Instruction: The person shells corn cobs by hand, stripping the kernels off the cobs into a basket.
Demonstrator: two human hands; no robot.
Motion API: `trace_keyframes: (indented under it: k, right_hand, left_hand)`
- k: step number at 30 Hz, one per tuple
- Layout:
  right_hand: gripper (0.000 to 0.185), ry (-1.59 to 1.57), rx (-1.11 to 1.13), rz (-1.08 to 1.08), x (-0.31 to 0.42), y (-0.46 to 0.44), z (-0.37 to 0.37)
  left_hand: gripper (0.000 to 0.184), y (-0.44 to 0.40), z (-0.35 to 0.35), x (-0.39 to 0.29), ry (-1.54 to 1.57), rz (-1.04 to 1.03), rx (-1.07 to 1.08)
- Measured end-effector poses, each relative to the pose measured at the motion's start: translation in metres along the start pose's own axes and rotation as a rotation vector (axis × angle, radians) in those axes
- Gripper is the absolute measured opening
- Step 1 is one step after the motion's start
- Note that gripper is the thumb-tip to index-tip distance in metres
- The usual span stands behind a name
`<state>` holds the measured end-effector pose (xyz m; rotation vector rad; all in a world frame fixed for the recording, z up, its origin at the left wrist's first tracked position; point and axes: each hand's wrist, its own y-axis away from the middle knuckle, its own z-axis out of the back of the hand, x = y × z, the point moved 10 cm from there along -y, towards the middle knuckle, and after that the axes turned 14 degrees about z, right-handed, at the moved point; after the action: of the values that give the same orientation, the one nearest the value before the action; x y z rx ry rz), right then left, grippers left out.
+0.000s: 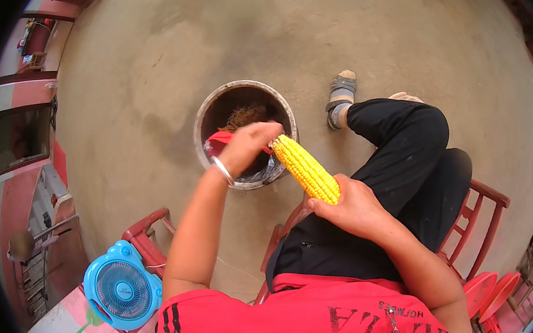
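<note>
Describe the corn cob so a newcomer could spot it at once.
Find the round bin on the floor. By its lower right rim, the right hand grips the corn cob, which slants toward the left hand. Its bright yellow kernels set it apart from the black trousers.

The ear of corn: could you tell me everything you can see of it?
The ear of corn is bright yellow, long and tapered, with plump kernels in neat lengthwise rows and no husk visible. Small whitish bits show at its far end. It lies slanted, that end by the round bin's rim. The right hand grips the near end, hiding part of it. The left hand is at the far end; its exact contact is unclear.
</note>
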<state>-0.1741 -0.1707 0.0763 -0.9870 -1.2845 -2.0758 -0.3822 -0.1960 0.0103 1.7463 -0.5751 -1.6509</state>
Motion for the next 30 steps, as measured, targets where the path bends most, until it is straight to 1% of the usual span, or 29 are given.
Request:
trace_keyframes:
  k: [1,2,4,5,7,8,9,10,11,12,13,14,15,16,17,18,19,21,22,23,25,26,27,29,30]
  right_hand:
    - [0.057,0.082,0.014,0.006,0.007,-0.002,0.001]
    - [0.057,0.163,0.027,0.01,0.011,-0.004,0.001]
    - [0.057,0.199,0.025,0.03,0.013,-0.007,-0.003]
    - [0.057,0.243,0.022,0.049,0.014,-0.009,-0.005]
    - [0.058,0.248,0.01,0.064,0.012,-0.016,-0.009]
    - [0.06,0.253,0.001,0.085,0.011,-0.021,-0.011]
    - [0.06,0.249,-0.004,0.087,0.008,-0.028,-0.011]
    - [0.061,0.155,0.042,0.054,0.001,-0.035,-0.016]
    - [0.063,0.062,0.086,0.022,-0.007,-0.044,-0.023]
    - [0.063,-0.041,0.129,-0.001,-0.023,-0.057,-0.037]
    - [0.063,-0.045,0.124,0.001,-0.028,-0.066,-0.041]
    - [0.062,-0.284,0.156,-0.101,-0.039,-0.069,-0.054]
    - [0.061,-0.523,0.189,-0.203,-0.044,-0.069,-0.066]
    - [0.056,-0.613,0.209,-0.203,-0.039,-0.068,-0.067]
    - [0.056,-0.617,0.211,-0.205,-0.038,-0.068,-0.066]
    - [0.053,-0.735,0.239,-0.223,-0.034,-0.066,-0.07]
    - [0.051,-0.851,0.27,-0.239,-0.031,-0.063,-0.073]
    - [0.05,-0.879,0.299,-0.23,-0.03,-0.06,-0.072]
    - [0.05,-0.913,0.286,-0.204,-0.026,-0.059,-0.068]
    - [0.051,-0.948,0.27,-0.181,-0.024,-0.058,-0.066]
    - [0.051,-0.948,0.253,-0.197,-0.026,-0.059,-0.065]
    - [0.05,-0.949,0.24,-0.209,-0.027,-0.061,-0.065]
    - [0.05,-0.952,0.244,-0.207,-0.026,-0.063,-0.065]
    - [0.049,-0.904,0.272,-0.225,-0.027,-0.064,-0.066]
    - [0.049,-0.909,0.267,-0.229,-0.028,-0.064,-0.065]
  left_hand:
    - [0.044,0.008,-0.019,-0.003,-0.024,0.033,0.046]
    - [0.044,0.008,-0.017,0.001,-0.027,0.036,0.043]
    - [0.032,-0.003,-0.014,0.029,0.19,0.194,0.087]
    - [0.029,-0.013,-0.001,0.037,0.233,0.162,0.075]
    - [0.031,-0.016,0.052,0.042,0.194,0.103,-0.335]
    - [0.034,-0.004,0.077,0.021,-0.303,0.035,-0.608]
    - [0.037,0.013,0.084,-0.013,-0.812,-0.038,-0.864]
    - [0.041,0.02,0.085,-0.023,-0.983,0.063,-0.911]
    - [0.041,0.019,0.088,-0.024,-0.988,0.06,-0.914]
    - [0.042,0.014,0.089,-0.024,-1.004,0.037,-0.869]
    - [0.043,0.007,0.09,-0.019,-1.019,0.014,-0.821]
    - [0.053,0.003,0.088,-0.018,-0.879,-0.244,-0.805]
    - [0.053,0.0,0.08,-0.015,-0.882,-0.246,-0.802]
    - [0.056,-0.006,0.061,-0.006,-0.645,-0.268,-0.619]
    - [0.058,-0.011,0.047,0.001,-0.407,-0.281,-0.436]
    - [0.039,-0.022,0.037,0.023,-0.599,-0.049,-0.329]
    - [0.029,-0.021,0.036,0.014,-1.082,-0.006,-0.452]
    - [0.034,-0.004,0.062,-0.007,-1.364,-0.217,-0.938]
    - [0.046,0.031,0.06,-0.031,-1.257,-0.578,-1.293]
    - [0.046,0.028,0.061,-0.027,-1.253,-0.58,-1.291]
    - [0.05,0.013,0.085,-0.012,-0.729,-0.073,-0.894]
    - [0.052,0.016,0.078,-0.007,-0.48,0.044,-0.767]
    - [0.055,0.016,0.07,-0.003,-0.432,0.08,-0.707]
    - [0.062,0.012,0.051,-0.005,-0.461,-0.103,-0.678]
    - [0.071,0.009,0.039,0.0,-0.432,-0.087,-0.587]
